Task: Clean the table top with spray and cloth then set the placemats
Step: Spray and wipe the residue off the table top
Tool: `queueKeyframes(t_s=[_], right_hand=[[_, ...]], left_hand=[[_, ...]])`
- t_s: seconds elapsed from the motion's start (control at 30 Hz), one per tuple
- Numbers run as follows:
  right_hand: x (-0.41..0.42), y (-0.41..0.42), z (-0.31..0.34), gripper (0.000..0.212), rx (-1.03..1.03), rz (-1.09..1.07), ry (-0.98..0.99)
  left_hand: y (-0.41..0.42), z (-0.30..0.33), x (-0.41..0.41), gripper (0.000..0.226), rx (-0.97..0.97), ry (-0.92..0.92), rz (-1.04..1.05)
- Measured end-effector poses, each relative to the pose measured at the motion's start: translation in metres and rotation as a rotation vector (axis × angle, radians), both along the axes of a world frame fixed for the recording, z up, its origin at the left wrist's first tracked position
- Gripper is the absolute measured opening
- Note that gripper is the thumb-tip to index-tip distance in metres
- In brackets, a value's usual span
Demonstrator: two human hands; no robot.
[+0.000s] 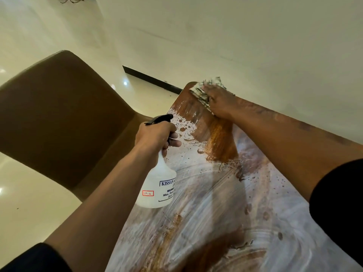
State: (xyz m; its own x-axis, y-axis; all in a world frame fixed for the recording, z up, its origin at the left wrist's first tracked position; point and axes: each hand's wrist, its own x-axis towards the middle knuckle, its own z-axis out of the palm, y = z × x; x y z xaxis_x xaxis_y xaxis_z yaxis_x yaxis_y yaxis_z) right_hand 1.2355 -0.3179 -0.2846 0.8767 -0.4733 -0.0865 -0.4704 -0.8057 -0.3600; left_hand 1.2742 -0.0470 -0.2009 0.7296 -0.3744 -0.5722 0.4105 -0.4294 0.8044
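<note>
Wiping step was on: right hand (pixel 219 102) pressed flat on the crumpled white patterned cloth (pixel 204 93), left hand (pixel 157 134) clenched around the white plastic spray bottle (pixel 157 185), so I'd guess next came wiping the droplets near those left fingers.

The glossy brown wooden surface (pixel 220 203) was streaked with wet smears and droplets; a crumpled pale patterned cloth (pixel 204 93) lay at its far corner.

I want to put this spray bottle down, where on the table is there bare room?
The wide near stretch of the table top, between the spray bottle in the left hand and the right forearm, holds nothing, though it looks wet. The far corner is taken by the right hand pressing the cloth.
</note>
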Motion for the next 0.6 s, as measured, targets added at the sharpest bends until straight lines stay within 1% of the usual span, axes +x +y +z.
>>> queueKeyframes(t_s=[0.1, 0.2, 0.27, 0.33, 0.4, 0.47, 0.5, 0.6], right_hand=[[-0.010, 0.005, -0.001, 0.061, -0.029, -0.127, -0.027], [-0.011, 0.012, 0.000, 0.063, -0.022, -0.182, -0.017], [-0.005, 0.016, 0.004, 0.064, -0.020, -0.195, 0.003], [0.006, 0.022, 0.008, 0.066, 0.007, -0.216, -0.002], [0.019, 0.033, 0.013, 0.075, 0.071, -0.234, -0.029], [0.031, 0.051, 0.013, 0.081, 0.106, -0.194, -0.045], [0.036, 0.062, 0.010, 0.080, 0.125, -0.164, -0.062], [0.032, 0.101, -0.001, 0.065, 0.185, -0.062, -0.105]], left_hand=[[0.005, -0.001, -0.001, 0.028, 0.002, 0.040, 0.039], [0.010, -0.006, -0.003, 0.013, -0.005, 0.062, 0.046], [0.013, -0.010, -0.004, 0.018, -0.009, 0.071, 0.044], [0.017, -0.014, -0.005, 0.030, -0.014, 0.074, 0.046], [0.018, -0.017, -0.008, 0.037, -0.006, 0.053, 0.037], [0.020, -0.018, -0.010, 0.032, -0.014, 0.035, 0.037], [0.023, -0.017, -0.011, 0.028, -0.020, 0.031, 0.042], [0.030, -0.013, -0.014, 0.008, 0.004, 0.046, 0.062]])
